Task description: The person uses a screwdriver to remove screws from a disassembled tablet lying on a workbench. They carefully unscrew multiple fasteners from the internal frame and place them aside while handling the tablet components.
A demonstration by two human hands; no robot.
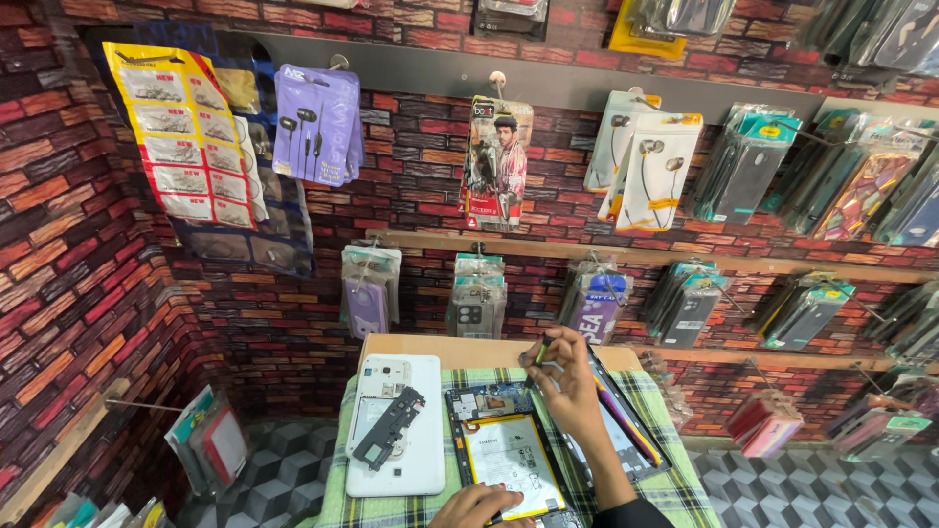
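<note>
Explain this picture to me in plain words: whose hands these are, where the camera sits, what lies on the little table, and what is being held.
There is one picture, taken by a camera on a person's head, looking down at their own bare hands. The small table carries a checked cloth. On it lie an opened tablet showing its battery, a white back cover with a dark part resting on it, and another flat panel beside the tablet. The right hand pinches a thin tool over the tablet's top edge. The left hand rests on its lower edge. Packaged phone accessories hang on the brick-patterned wall.

wall (59, 284): red-brown brick pattern | cloth (675, 469): green-white plaid | back cover (406, 460): white | battery (509, 460): pale yellow | earphone pack (318, 122): purple | floor (274, 469): grey cube pattern
</note>
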